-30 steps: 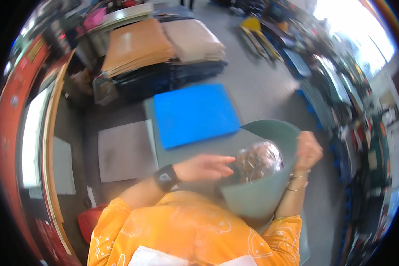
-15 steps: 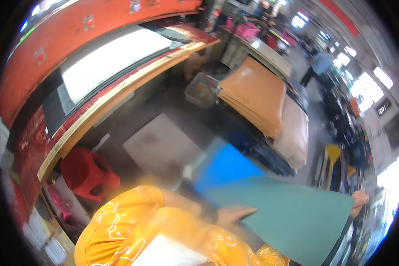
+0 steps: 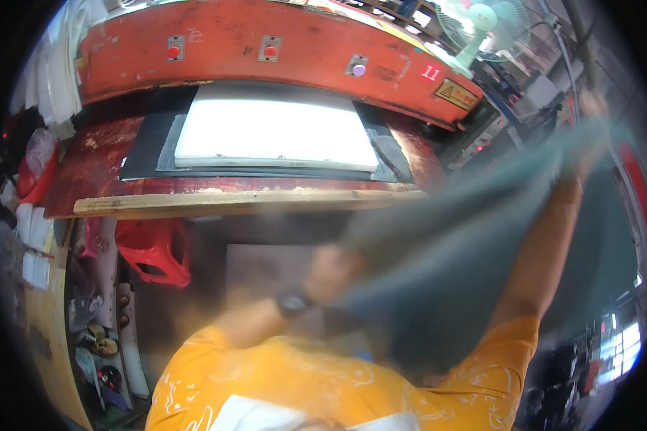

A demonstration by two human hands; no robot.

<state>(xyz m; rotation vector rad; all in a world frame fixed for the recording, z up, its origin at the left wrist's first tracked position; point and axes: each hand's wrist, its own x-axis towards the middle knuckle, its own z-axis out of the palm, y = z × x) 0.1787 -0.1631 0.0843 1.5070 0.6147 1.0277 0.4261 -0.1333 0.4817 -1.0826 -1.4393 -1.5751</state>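
Observation:
A large grey-green sheet [image 3: 474, 215] hangs in the air across the right half, smeared by motion and sagging between my hands. My right hand [image 3: 589, 136], raised at the upper right with the arm stretched out, is closed on its far upper edge. Around the sheet's near left end is my left hand [image 3: 334, 271], low in the middle, below the table edge; it looks closed on that end, though its fingers are blurred. Beyond them, a thick white board [image 3: 273, 129] lies on black mats [image 3: 147, 154] on a worn red table [image 3: 97, 169].
An orange-red machine beam [image 3: 309, 54] with push buttons spans the table's back. A wooden strip [image 3: 251, 203] edges the front. Under the table stand a red stool [image 3: 151, 248] and a shelf of small items [image 3: 104, 345]. A pale-green fan [image 3: 482, 21] stands at the far right.
The view has swung left to face the table and machine. My right hand has lifted the grey-green sheet up and away; my left hand has gone from lying on it to its end.

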